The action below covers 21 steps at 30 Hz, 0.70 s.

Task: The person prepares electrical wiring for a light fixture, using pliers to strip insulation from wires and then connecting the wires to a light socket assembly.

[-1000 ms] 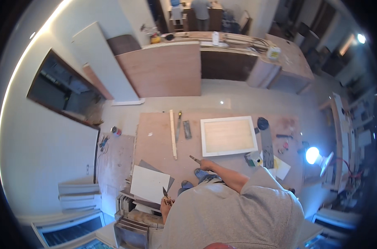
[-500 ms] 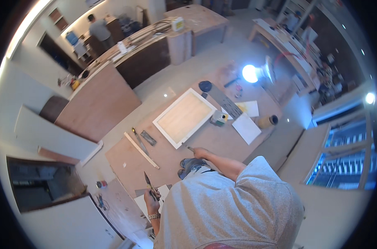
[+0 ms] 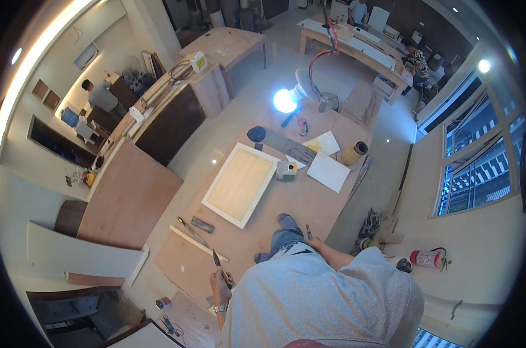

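My left hand [image 3: 220, 287] is closed round the handle of a putty knife [image 3: 216, 258], its dark blade pointing up and away from me. Out to the right, my right hand [image 3: 314, 240] grips a slim tool [image 3: 308, 230] with a dark tip, too small to name surely. Ahead of both hands lies a white-framed panel [image 3: 240, 184] with a pale yellowish middle, flat on a large brown board [image 3: 297, 200]. Neither hand touches it. Left of the panel are a long tool with a yellow-and-black handle [image 3: 193, 231], a grey block [image 3: 202, 224] and a wooden strip [image 3: 198, 243].
A square can [image 3: 286, 171] stands against the panel's right side, near white sheets [image 3: 328, 172] and a brown jar [image 3: 354, 153]. Beyond hangs a lit bulb [image 3: 285, 100]. People work at far benches. A fire extinguisher [image 3: 428, 258] is at the right.
My right hand has drawn back from the panel's near corner and moved right with its tool. The left still holds the putty knife. My view has shifted, showing more of the room's far side.
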{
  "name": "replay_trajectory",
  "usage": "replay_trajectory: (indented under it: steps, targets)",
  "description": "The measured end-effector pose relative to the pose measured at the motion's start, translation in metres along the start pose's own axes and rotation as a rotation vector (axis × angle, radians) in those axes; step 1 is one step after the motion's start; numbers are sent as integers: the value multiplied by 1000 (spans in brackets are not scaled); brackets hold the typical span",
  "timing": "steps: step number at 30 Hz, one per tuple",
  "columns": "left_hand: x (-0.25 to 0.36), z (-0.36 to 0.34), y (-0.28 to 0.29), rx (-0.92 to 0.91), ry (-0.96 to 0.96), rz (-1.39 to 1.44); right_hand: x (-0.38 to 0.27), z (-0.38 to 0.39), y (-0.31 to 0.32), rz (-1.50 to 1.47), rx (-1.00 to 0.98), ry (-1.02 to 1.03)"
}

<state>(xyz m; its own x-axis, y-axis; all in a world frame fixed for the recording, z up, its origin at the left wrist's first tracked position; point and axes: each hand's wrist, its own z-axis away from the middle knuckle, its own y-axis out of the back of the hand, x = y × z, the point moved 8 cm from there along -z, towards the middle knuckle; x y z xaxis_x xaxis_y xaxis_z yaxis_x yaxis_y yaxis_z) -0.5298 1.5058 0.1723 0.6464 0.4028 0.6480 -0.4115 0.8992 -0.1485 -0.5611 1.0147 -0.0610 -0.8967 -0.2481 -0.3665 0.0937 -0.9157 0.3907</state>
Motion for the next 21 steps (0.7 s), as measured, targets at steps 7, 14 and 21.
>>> replay_trajectory:
  steps: [7,14,21]
  targets:
    - [1,-23,-59,-65,-1,-79,-6,-13,51,48,90,-30]
    - [80,-13,-169,-352,-119,155,-56,-23,113,-358,131,-21]
    - [179,28,-239,-364,-364,-104,-110,-2,138,-720,65,137]
